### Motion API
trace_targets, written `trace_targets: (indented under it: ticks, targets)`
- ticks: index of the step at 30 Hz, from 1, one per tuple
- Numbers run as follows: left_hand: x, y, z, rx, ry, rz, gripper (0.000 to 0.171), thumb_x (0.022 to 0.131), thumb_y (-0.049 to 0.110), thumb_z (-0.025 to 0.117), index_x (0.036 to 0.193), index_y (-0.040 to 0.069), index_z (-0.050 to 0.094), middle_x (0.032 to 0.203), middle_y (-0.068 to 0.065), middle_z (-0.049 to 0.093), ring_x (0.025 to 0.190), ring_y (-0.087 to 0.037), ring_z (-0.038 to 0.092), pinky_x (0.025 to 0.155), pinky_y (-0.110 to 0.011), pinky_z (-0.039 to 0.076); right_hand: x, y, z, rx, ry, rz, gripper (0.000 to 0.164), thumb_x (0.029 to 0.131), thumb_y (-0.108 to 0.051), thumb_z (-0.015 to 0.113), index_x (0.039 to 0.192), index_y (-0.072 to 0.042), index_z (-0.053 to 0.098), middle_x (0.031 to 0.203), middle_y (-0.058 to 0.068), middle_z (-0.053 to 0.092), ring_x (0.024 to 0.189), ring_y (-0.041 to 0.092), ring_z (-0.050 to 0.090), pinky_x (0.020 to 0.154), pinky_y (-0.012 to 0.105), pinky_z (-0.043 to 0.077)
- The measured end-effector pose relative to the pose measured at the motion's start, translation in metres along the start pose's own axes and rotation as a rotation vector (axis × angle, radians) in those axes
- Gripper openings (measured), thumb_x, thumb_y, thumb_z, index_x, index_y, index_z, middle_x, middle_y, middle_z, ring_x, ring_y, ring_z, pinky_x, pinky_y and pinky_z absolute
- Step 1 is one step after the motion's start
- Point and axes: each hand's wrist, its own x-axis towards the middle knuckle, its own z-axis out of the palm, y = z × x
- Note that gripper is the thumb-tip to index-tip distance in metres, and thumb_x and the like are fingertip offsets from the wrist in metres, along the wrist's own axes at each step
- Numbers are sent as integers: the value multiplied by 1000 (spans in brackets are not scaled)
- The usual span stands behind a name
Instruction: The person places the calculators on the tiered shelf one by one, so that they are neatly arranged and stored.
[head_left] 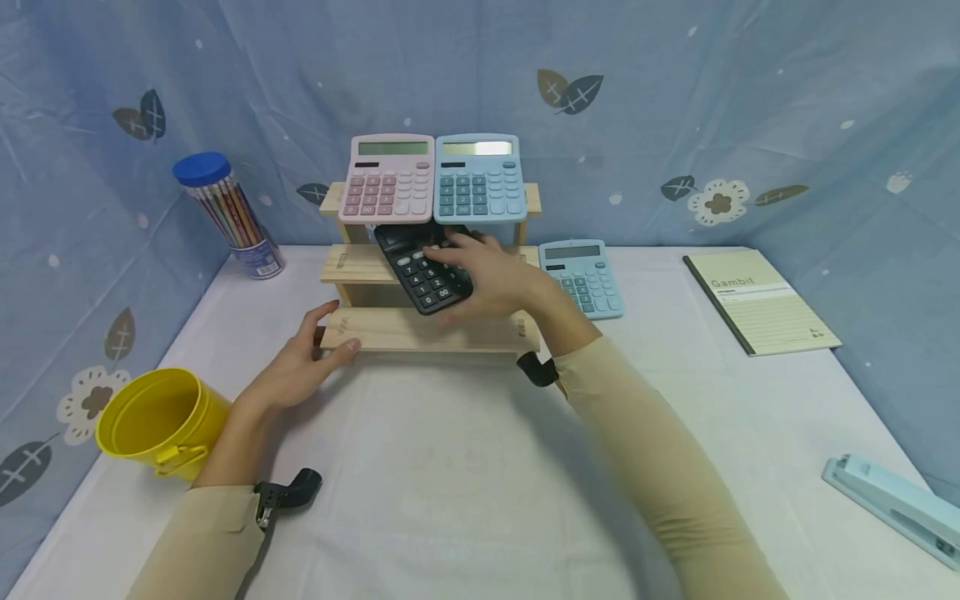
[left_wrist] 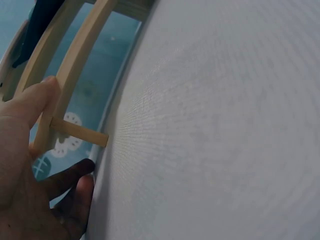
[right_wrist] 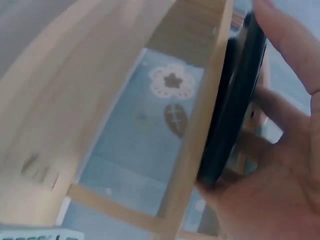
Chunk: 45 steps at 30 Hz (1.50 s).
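Observation:
A stepped wooden rack with three tiers stands at the back of the table. My left hand grips the left end of its lowest tier, thumb at the front edge. In the left wrist view, the thumb and a finger pinch the corner of that board. Tilted over the middle tier is a black calculator, held at its right side by my right hand. The right wrist view shows the calculator edge-on beside a tier board, its keys hidden there. A pink calculator and a blue calculator lean side by side on the top tier.
Right of the rack lies another blue calculator. A notebook and a light blue stapler are farther right. On the left stand a yellow bucket and a blue-lidded tub of pencils. Patterned blue cloth surrounds the table.

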Motion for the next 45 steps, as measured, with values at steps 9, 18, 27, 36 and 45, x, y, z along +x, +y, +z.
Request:
trace_targets:
  ticks: [9, 18, 27, 36, 45]
  targets:
    - [0, 0, 2, 4, 17, 8, 87, 104, 56, 52, 166, 23, 0, 151, -34, 43, 128, -46, 52, 108, -66, 36, 13, -4, 15, -62, 172, -26, 92, 77, -56, 86, 155, -27, 47, 163, 10, 34, 127, 36, 36, 109, 48, 34]
    - [2, 1, 1, 10, 15, 9, 88, 104, 57, 51, 166, 24, -2, 151, -34, 43, 127, -46, 54, 108, -65, 38, 20, -15, 27, -48, 183, -22, 86, 88, -56, 75, 159, -23, 40, 171, 13, 19, 140, 39, 28, 117, 50, 24]
    - [0, 3, 0, -4, 6, 23, 87, 105, 52, 53, 166, 21, -1, 150, -34, 45, 122, -43, 60, 105, -62, 42, 33, -30, 48, -25, 296, 75, 88, 85, -65, 74, 157, -27, 41, 167, 10, 23, 136, 36, 28, 108, 51, 30]
    - [0, 1, 0, -4, 0, 18, 87, 105, 54, 52, 166, 21, -2, 151, -33, 45, 121, -43, 61, 105, -62, 43, 44, -43, 58, -47, 358, 118, 87, 86, -68, 70, 156, -26, 41, 162, 11, 28, 129, 35, 32, 103, 49, 31]
    - [-1, 1, 1, 18, 8, 7, 87, 104, 55, 51, 166, 23, -2, 151, -33, 44, 124, -45, 59, 105, -63, 42, 50, -51, 62, -92, 369, 152, 89, 85, -73, 67, 156, -26, 40, 158, 11, 31, 126, 34, 34, 102, 48, 32]
